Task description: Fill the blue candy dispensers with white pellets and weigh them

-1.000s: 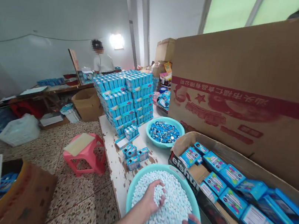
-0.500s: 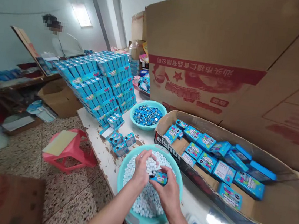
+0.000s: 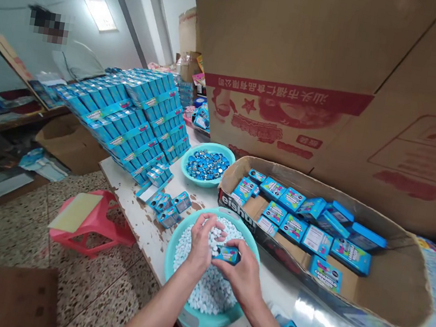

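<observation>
My left hand [image 3: 201, 246] is cupped, its fingers curled round a small heap of white candies [image 3: 215, 235]. It is against the left end of a small blue candy box [image 3: 228, 254]. My right hand [image 3: 244, 274] grips that box between thumb and fingers, and the box lies roughly level. The box's left end is partly hidden by my left hand and the candies. Both hands are over a turquoise basin [image 3: 168, 265] holding a mass of loose white candies [image 3: 211, 296].
Behind stands a second turquoise basin [image 3: 202, 183] of blue and silver round pieces. To the right, a cut-down carton [image 3: 383, 286] holds several blue boxes. Stacked blue boxes [image 3: 142, 125] rise at the left, past a pink stool [image 3: 97, 227]. One person [image 3: 74, 57] is in the background.
The view has swung slightly right. Fewer white candies show in my left hand, and its fingers are closer over the heap. My right hand still holds the blue candy box.
</observation>
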Available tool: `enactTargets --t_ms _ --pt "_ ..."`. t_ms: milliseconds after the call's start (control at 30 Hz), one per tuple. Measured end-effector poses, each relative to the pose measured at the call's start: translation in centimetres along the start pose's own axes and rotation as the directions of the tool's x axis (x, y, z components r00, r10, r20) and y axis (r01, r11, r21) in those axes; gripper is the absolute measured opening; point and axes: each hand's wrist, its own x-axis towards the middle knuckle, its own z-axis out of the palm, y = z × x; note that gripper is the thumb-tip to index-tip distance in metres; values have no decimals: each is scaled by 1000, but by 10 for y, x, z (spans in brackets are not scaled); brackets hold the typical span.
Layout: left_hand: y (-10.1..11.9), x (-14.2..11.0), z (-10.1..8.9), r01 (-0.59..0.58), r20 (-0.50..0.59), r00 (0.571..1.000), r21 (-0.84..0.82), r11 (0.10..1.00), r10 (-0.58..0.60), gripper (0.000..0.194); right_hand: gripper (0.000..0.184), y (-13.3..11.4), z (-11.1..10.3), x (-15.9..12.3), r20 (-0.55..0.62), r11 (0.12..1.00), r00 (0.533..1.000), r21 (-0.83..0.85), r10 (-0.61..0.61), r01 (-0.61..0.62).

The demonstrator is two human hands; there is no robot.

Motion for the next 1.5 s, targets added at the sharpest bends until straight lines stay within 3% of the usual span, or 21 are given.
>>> enactTargets --t_ms 333,500,600,933,1133,1233,1300,1400,1500 --pt "0 0 -1 -45 99 994 44 998 41 27 27 -1 4 3 -5 989 999 140 -52 53" --pt "1 0 -2 -121 57 992 105 987 116 28 28 -2 2 1 50 976 999 218 14 -24" --pt "2 -1 0 -150 85 986 96 984 142 29 28 -4 0 1 64 970 998 239 29 -43" --pt "6 -3 3 -114 66 992 103 988 107 27 28 -8 -3 2 40 982 997 177 59 -65" --pt "9 -8 5 -60 175 983 57 997 49 30 27 -7 -2 6 37 985 998 163 58 -64" --pt "13 0 -2 -67 192 979 15 998 63 32 28 -8 -8 6 28 980 997 187 67 -71" --pt "10 15 -14 -113 124 986 20 993 110 32 30 -8 -16 3 20 974 996 209 83 -85" --pt "-12 46 -38 -202 72 979 329 922 189 34 34 -1 -26 -2 -20 968 994 231 107 -100" --pt "-48 68 -56 -313 227 950 654 689 215 26 36 11 -31 -4 -70 971 987 205 142 -125"
